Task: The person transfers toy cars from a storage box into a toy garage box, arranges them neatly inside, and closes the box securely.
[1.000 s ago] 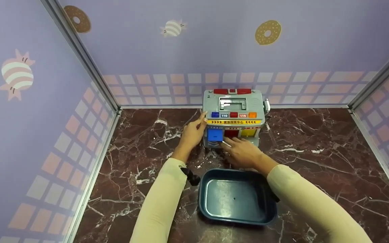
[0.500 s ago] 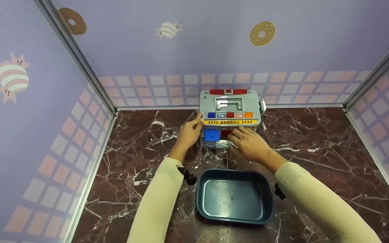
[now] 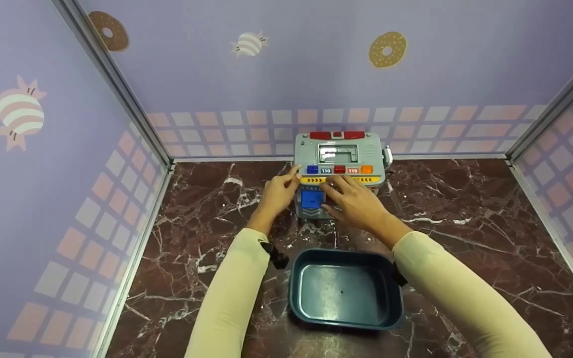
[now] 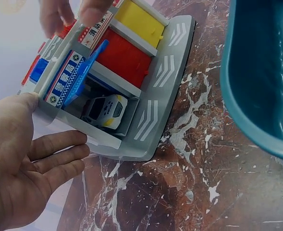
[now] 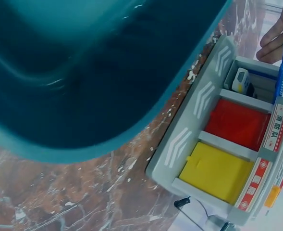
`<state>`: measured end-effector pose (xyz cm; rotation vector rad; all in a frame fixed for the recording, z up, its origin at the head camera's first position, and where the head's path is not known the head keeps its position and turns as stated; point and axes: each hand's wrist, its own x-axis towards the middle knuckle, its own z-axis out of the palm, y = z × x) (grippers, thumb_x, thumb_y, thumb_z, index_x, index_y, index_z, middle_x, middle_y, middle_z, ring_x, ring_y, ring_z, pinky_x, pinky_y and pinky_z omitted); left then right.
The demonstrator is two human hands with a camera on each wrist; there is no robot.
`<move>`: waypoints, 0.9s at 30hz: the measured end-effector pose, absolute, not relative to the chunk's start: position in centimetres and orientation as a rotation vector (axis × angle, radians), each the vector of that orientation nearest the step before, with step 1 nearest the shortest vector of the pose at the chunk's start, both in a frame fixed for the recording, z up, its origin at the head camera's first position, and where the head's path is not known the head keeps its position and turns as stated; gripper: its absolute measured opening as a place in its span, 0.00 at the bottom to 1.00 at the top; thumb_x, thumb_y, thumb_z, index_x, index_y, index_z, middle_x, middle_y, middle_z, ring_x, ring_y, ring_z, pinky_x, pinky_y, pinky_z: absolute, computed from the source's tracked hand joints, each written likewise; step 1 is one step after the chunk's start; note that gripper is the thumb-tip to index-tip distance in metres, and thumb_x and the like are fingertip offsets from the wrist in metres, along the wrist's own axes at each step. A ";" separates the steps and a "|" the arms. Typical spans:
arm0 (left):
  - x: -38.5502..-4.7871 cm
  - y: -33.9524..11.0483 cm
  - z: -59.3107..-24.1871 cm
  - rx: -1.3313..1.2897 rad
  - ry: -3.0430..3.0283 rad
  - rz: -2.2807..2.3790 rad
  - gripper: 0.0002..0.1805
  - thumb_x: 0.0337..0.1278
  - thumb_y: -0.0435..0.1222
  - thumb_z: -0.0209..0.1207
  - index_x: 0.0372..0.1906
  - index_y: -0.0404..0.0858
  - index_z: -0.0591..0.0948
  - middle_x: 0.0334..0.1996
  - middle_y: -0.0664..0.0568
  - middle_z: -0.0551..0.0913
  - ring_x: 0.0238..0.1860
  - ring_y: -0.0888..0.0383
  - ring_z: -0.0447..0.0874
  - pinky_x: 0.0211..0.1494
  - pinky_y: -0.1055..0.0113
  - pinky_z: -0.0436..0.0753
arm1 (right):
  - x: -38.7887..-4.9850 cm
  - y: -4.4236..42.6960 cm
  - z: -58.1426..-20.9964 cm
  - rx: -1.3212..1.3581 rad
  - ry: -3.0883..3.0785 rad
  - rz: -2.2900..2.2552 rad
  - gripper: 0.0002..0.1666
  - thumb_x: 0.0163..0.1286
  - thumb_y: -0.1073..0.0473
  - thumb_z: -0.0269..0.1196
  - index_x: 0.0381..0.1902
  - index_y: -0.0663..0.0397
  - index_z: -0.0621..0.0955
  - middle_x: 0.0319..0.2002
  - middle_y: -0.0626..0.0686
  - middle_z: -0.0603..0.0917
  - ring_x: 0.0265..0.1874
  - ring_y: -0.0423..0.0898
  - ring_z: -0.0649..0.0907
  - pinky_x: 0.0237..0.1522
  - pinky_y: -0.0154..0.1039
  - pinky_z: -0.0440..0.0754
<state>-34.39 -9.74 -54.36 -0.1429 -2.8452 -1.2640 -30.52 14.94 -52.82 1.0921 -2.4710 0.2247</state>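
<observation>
A grey toy garage (image 3: 310, 153) stands against the back wall, with a blue, a red and a yellow door. The blue door (image 4: 81, 73) is swung up, and a small white toy car (image 4: 107, 111) sits inside that bay. The red door (image 5: 239, 124) and yellow door (image 5: 215, 171) are down. My left hand (image 3: 277, 196) rests at the garage's left side, thumb touching its upper corner and the other fingers fairly straight. In front of the roof's yellow strip is my right hand (image 3: 358, 203), fingers spread and loosely bent, holding nothing that shows. Its fingertips also appear above the blue door in the left wrist view.
A dark teal plastic tub (image 3: 296, 293) stands on the marbled brown surface (image 3: 207, 209), between the forearms and in front of the garage. A white handset-like part (image 3: 387, 156) hangs on the garage's right side. Patterned purple walls enclose the back and sides.
My right hand has moved from low by the blue door, across to the right, then back left and up to the roof's front edge. My left hand keeps its place.
</observation>
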 end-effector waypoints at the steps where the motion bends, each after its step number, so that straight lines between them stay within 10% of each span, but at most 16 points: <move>1: -34.4 -9.8 -54.3 -0.142 -2.846 -1.267 0.25 0.88 0.55 0.54 0.80 0.59 0.77 0.59 0.40 0.90 0.46 0.43 0.86 0.60 0.43 0.86 | -30.6 14.7 -52.7 1.083 -2.486 0.227 0.30 0.78 0.46 0.73 0.71 0.54 0.83 0.65 0.64 0.83 0.61 0.63 0.84 0.67 0.61 0.86; 8: -34.3 -9.9 -54.3 -0.157 -2.837 -1.274 0.25 0.87 0.55 0.54 0.80 0.58 0.77 0.37 0.44 0.88 0.39 0.45 0.85 0.58 0.44 0.87 | -31.2 13.5 -52.1 1.017 -2.619 0.247 0.34 0.80 0.44 0.70 0.78 0.48 0.79 0.71 0.69 0.78 0.66 0.68 0.82 0.71 0.63 0.83; 27: -34.4 -9.8 -54.6 -0.163 -2.835 -1.267 0.25 0.87 0.56 0.54 0.80 0.59 0.78 0.59 0.41 0.91 0.50 0.42 0.86 0.64 0.42 0.86 | -32.2 11.2 -51.6 0.940 -2.807 0.141 0.44 0.78 0.40 0.71 0.84 0.49 0.73 0.76 0.70 0.75 0.75 0.69 0.77 0.79 0.63 0.76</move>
